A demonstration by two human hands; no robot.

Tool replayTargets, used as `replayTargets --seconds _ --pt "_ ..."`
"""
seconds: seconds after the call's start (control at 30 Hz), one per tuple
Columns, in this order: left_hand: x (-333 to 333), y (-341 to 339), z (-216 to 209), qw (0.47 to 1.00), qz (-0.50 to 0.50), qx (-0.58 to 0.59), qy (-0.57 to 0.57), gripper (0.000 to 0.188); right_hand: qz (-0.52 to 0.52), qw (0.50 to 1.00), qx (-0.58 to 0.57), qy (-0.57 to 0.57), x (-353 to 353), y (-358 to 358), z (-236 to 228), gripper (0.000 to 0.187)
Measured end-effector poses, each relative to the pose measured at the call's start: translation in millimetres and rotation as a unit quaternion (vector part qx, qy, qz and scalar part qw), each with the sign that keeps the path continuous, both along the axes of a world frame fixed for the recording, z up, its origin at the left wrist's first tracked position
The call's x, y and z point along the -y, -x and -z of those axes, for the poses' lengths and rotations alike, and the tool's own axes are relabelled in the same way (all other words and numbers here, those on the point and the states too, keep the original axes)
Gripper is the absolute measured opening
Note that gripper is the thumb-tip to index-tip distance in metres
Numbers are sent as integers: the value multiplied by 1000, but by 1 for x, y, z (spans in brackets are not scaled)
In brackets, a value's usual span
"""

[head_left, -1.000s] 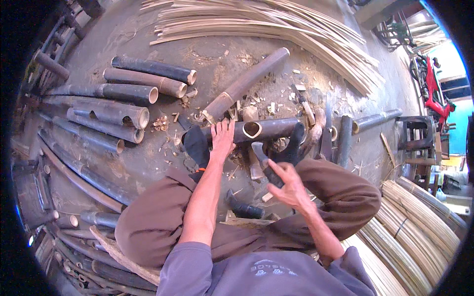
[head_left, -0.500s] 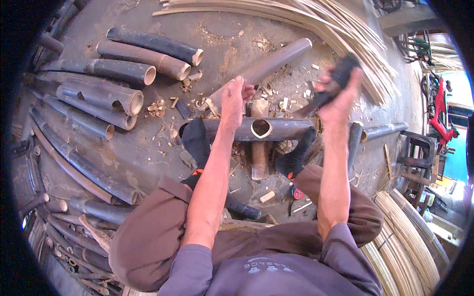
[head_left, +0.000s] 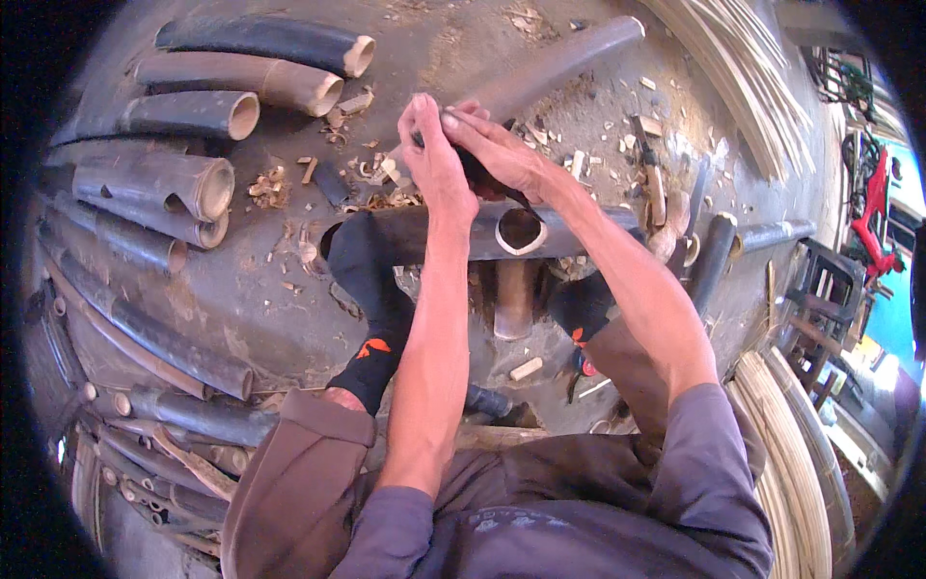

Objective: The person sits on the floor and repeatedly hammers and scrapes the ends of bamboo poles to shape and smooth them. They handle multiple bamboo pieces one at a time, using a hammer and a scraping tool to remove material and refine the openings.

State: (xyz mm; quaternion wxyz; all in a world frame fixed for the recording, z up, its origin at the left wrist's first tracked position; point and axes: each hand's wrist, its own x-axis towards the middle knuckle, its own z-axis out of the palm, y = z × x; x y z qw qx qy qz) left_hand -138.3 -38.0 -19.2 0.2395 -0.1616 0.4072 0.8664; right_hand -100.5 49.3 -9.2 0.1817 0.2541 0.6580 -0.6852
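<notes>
My two hands meet above a dark bamboo tube (head_left: pixel 598 228) that lies crosswise between my feet. A round hole with a pale cut rim faces up in it. My left hand (head_left: pixel 439 169) has its fingers curled round part of a dark object (head_left: pixel 475 172), and my right hand (head_left: pixel 506 159) closes over it from the right. A thin dark end points down toward the hole; the fingers hide most of the object, so its kind is unclear. A short bamboo piece (head_left: pixel 513 304) lies under the tube. My feet, in dark socks, rest against the tube's two ends.
Several bamboo tubes (head_left: pixel 246 79) lie at the left, some with cut holes. Beyond my hands lies another tube (head_left: pixel 569 63) among wood chips. A blade with a wooden handle (head_left: pixel 656 188) is at the right. Bundled strips (head_left: pixel 786 463) stand lower right; a red bicycle frame (head_left: pixel 868 217) stands far right.
My right hand has swung left with the dark object and now meets my left hand. My left hand has moved slightly left and its fingers have curled. The view has shifted a little.
</notes>
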Motion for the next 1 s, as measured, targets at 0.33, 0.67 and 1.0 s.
replayTargets --seconds 0.33,0.67,1.0 --pt "-92 -18 27 836 454 -307 -13 40 472 816 -64 -327 0 -71 16 55" --pt "-29 -1 11 992 113 -32 52 29 139 969 -151 -140 -5 -26 -6 57" --pt "-107 -64 -19 711 628 -315 34 44 612 699 -236 -286 16 -112 16 55"
